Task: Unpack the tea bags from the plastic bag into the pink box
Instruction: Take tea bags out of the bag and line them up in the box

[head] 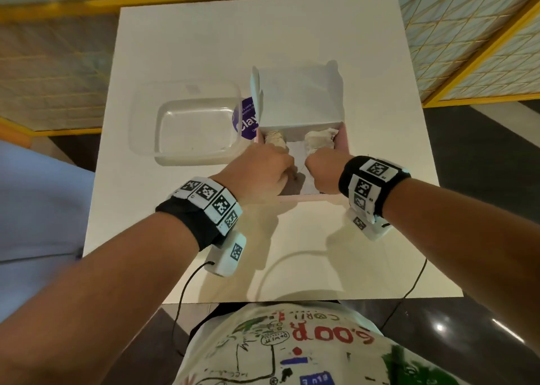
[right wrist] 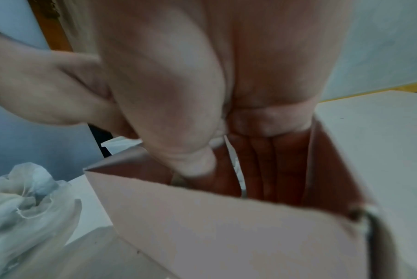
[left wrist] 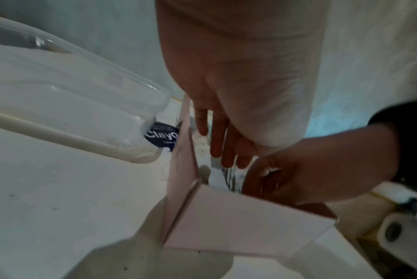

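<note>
We reach both hands into the pink box [head: 304, 198] near the middle of the white table [head: 181, 48]. Our left hand [head: 257, 174] goes in with straight fingers [left wrist: 217, 139]; what our right hand [head: 324, 174] holds we cannot tell. Two pale tea bag bundles [head: 320, 142] lie at the box's far end. Left of it, beside a clear tub [head: 187, 127], a purple label [head: 248, 121] reads "Clay".

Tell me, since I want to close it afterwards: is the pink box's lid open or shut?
Open: the pink cardboard box has its white lid raised behind, both hands reaching inside.
</note>
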### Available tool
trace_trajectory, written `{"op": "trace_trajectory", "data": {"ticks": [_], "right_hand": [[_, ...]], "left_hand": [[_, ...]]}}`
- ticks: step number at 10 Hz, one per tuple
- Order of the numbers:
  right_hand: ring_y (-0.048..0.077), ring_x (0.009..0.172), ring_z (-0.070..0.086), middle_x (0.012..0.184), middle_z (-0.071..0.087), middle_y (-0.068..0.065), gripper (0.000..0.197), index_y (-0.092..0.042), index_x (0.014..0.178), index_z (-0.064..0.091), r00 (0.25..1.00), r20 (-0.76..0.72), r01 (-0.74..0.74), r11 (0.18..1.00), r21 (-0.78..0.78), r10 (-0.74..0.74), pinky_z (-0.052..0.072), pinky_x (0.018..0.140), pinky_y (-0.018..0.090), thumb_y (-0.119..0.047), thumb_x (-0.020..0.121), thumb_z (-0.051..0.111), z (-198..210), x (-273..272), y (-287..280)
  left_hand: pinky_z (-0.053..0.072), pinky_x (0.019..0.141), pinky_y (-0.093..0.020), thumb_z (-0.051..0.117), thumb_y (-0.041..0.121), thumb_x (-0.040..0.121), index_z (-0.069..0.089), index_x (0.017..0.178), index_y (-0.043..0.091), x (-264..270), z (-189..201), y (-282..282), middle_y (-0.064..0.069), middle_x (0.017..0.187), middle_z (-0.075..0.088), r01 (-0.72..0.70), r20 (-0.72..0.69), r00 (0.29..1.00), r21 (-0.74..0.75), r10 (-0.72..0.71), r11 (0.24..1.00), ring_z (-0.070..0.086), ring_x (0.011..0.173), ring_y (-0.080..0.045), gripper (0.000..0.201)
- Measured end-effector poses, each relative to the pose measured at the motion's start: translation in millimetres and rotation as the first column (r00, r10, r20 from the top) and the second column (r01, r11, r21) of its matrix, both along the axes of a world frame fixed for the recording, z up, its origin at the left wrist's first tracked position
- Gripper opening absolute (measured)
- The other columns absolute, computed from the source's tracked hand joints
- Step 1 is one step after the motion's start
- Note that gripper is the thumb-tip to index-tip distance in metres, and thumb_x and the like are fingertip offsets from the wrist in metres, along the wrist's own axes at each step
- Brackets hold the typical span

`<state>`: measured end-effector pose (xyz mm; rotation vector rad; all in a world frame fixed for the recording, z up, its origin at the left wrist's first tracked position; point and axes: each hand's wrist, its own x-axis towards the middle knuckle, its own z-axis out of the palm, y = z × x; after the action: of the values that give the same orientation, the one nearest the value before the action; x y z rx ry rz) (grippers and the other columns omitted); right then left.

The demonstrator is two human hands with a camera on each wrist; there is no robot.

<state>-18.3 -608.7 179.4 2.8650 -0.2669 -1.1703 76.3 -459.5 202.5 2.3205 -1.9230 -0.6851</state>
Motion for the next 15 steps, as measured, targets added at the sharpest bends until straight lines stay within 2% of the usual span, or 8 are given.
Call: {"op": "trace_trajectory", "data": {"ticks": [1, 2, 4, 6, 8, 10, 12, 15], "right_hand": [[0.028, 0.090, 0.056, 0.069, 0.041, -0.002, 0.033, -0.021, 0.064, 0.033, 0.968, 0.245, 0.071, 0.996, -0.057, -0.055, 0.039, 0.083, 0.036, -0.019, 0.091, 0.051, 23, -3, 24], [0.021, 0.079, 0.049, 0.074, 0.047, -0.004, 0.026, -0.022, 0.069, 0.041, 0.934, 0.334, 0.080, 0.983, 0.163, -0.131, 0.030, 0.060, 0.021, -0.014, 0.094, 0.047, 47, 12, 61], [0.017, 0.091, 0.063, 0.101, 0.072, 0.000, 0.021, -0.016, 0.107, 0.073, 0.931, 0.309, -0.016, 0.822, 0.570, -0.196, 0.048, 0.082, 0.027, -0.014, 0.090, 0.060, 39, 50, 150], [0.027, 0.086, 0.062, 0.093, 0.065, 0.006, 0.027, -0.011, 0.107, 0.064, 0.971, 0.181, 0.044, 0.867, 0.496, -0.153, 0.046, 0.071, 0.032, -0.028, 0.086, 0.065, -1, 71, 218], [0.028, 0.100, 0.058, 0.116, 0.045, 0.008, 0.061, -0.016, 0.132, 0.043, 0.976, 0.123, 0.118, 0.916, 0.384, -0.177, 0.048, 0.079, 0.033, -0.034, 0.082, 0.074, -19, 71, 246], [0.030, 0.097, 0.055, 0.113, 0.047, 0.011, 0.038, -0.015, 0.129, 0.050, 0.954, 0.216, 0.146, 0.951, 0.272, -0.208, 0.051, 0.081, 0.039, -0.016, 0.092, 0.060, -25, 66, 258], [0.018, 0.082, 0.054, 0.091, 0.064, 0.002, 0.012, -0.016, 0.096, 0.072, 0.904, 0.193, 0.245, 0.832, 0.497, -0.382, 0.037, 0.072, 0.025, -0.014, 0.085, 0.067, -9, 63, 235], [0.016, 0.080, 0.064, 0.082, 0.069, -0.010, 0.016, -0.021, 0.090, 0.077, 0.715, 0.261, 0.271, 0.602, 0.751, -0.648, 0.053, 0.077, 0.032, -0.012, 0.077, 0.080, 22, 48, 216]], "left_hand": [[0.051, 0.078, -0.038, 0.051, 0.010, 0.088, 0.074, 0.094, 0.012, 25, 11, 42, -0.003, 0.089, 0.071, -0.147, -0.163, 0.978, -0.092, 0.131, 0.985, 0.062, 0.081, -0.023, 0.024], [0.053, 0.079, -0.033, 0.057, 0.006, 0.089, 0.075, 0.096, 0.011, 53, 13, 100, -0.001, 0.091, 0.073, -0.293, -0.219, 0.938, -0.091, 0.267, 0.952, 0.065, 0.083, -0.018, 0.019], [0.050, 0.075, -0.027, 0.068, 0.014, 0.087, 0.075, 0.091, 0.018, 76, -13, 198, 0.012, 0.086, 0.067, -0.399, -0.186, 0.895, 0.074, 0.406, 0.914, 0.063, 0.081, -0.011, 0.010], [0.046, 0.081, -0.029, 0.060, 0.030, 0.081, 0.063, 0.106, 0.018, 66, -36, 241, 0.004, 0.101, 0.053, -0.405, -0.226, 0.892, -0.010, 0.392, 0.914, 0.054, 0.095, -0.016, 0.028], [0.052, 0.084, -0.038, 0.060, 0.040, 0.079, 0.058, 0.114, 0.022, 69, -53, 247, 0.002, 0.104, 0.053, -0.325, -0.227, 0.905, 0.182, 0.361, 0.928, 0.058, 0.095, -0.021, 0.039], [0.054, 0.078, -0.037, 0.065, 0.041, 0.080, 0.059, 0.112, 0.022, 69, -66, 241, -0.001, 0.106, 0.051, -0.269, -0.139, 0.945, 0.189, 0.297, 0.944, 0.056, 0.092, -0.022, 0.038], [0.053, 0.080, -0.039, 0.060, 0.053, 0.070, 0.057, 0.113, 0.027, 79, -69, 245, 0.002, 0.104, 0.054, -0.258, -0.229, 0.932, 0.128, 0.282, 0.958, 0.057, 0.096, -0.023, 0.050], [0.050, 0.085, -0.036, 0.074, 0.043, 0.076, 0.062, 0.118, 0.022, 84, -46, 248, 0.004, 0.104, 0.050, -0.296, -0.257, 0.912, 0.124, 0.319, 0.947, 0.057, 0.100, -0.020, 0.049]]}}
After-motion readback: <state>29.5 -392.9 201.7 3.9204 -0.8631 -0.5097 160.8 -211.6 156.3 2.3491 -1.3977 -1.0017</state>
